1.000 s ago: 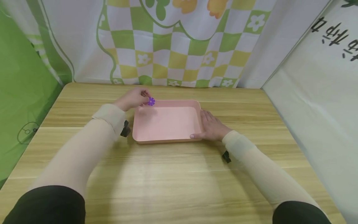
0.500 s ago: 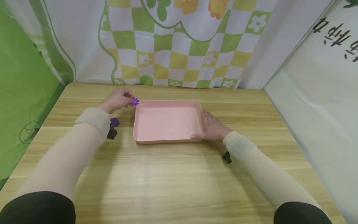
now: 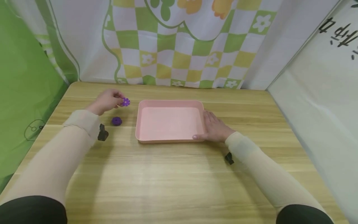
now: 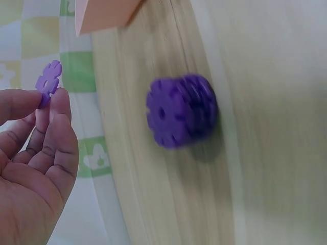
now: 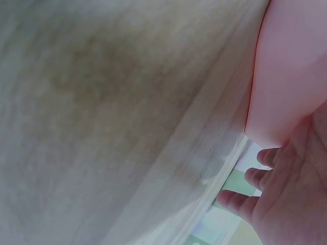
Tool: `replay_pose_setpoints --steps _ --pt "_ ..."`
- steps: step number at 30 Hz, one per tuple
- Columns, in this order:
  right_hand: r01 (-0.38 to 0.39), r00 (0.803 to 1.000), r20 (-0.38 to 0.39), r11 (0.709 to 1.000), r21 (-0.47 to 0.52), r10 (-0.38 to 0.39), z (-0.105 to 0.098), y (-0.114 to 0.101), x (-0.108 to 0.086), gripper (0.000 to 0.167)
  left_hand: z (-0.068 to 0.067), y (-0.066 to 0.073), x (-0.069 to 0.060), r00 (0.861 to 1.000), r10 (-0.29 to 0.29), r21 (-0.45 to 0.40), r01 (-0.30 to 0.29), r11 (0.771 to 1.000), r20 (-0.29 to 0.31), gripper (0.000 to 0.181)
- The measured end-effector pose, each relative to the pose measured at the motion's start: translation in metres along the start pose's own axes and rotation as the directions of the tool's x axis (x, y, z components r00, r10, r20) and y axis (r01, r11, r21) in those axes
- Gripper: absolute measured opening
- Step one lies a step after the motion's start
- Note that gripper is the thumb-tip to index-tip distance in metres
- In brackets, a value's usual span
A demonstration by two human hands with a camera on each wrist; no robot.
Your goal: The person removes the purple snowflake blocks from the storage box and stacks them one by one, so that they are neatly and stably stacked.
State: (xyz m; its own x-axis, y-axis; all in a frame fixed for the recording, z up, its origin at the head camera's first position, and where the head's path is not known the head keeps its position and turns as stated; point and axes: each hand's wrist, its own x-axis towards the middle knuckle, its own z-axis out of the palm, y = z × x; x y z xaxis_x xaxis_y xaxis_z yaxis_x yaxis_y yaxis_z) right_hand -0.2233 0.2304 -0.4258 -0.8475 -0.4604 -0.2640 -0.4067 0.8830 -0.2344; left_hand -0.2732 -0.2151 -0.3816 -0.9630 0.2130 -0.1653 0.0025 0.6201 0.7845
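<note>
Between thumb and fingertips my left hand (image 3: 107,101) pinches a thin purple notched disc (image 3: 126,102) with a hole in its middle, held in the air left of the pink tray. A stack of similar purple discs (image 4: 179,111) stands on the table below that hand, touching nothing else. My right hand (image 3: 214,127) rests against the right side of the pink tray (image 3: 170,124), its thumb on the near right rim and its fingers extended along the outer wall. Nothing lies inside the tray.
The wooden table (image 3: 167,180) runs up to a checked green, yellow and white curtain (image 3: 179,56) at the back. A green cloth (image 3: 25,77) hangs on the left and a white sheet with black writing (image 3: 318,102) on the right.
My left hand has moved left, from over the tray's far left corner to beside the tray, with the disc still pinched. The purple stack has come into sight. My right hand stays put.
</note>
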Motion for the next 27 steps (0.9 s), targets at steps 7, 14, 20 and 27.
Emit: replay_pose_setpoints --steps 7,14,20,27 --pt "0.000 1.000 -0.004 1.000 0.002 0.000 0.002 0.001 0.001 0.123 -0.009 -0.017 -0.007 0.998 -0.014 0.076 0.009 0.997 0.063 0.022" --pt "0.003 1.000 -0.010 1.000 -0.008 -0.003 0.001 0.000 0.000 0.121 -0.015 -0.027 -0.014 0.993 -0.043 0.085 0.034 0.996 0.113 0.023" --pt "0.006 1.000 0.001 1.000 0.002 -0.006 0.000 0.001 0.000 0.122 -0.020 -0.033 -0.021 0.992 -0.048 0.065 0.041 0.997 0.116 0.025" --pt "0.004 1.000 0.007 1.000 -0.006 -0.004 0.000 0.001 0.000 0.122 -0.025 -0.040 -0.026 0.991 -0.067 0.067 0.059 0.996 0.114 0.027"
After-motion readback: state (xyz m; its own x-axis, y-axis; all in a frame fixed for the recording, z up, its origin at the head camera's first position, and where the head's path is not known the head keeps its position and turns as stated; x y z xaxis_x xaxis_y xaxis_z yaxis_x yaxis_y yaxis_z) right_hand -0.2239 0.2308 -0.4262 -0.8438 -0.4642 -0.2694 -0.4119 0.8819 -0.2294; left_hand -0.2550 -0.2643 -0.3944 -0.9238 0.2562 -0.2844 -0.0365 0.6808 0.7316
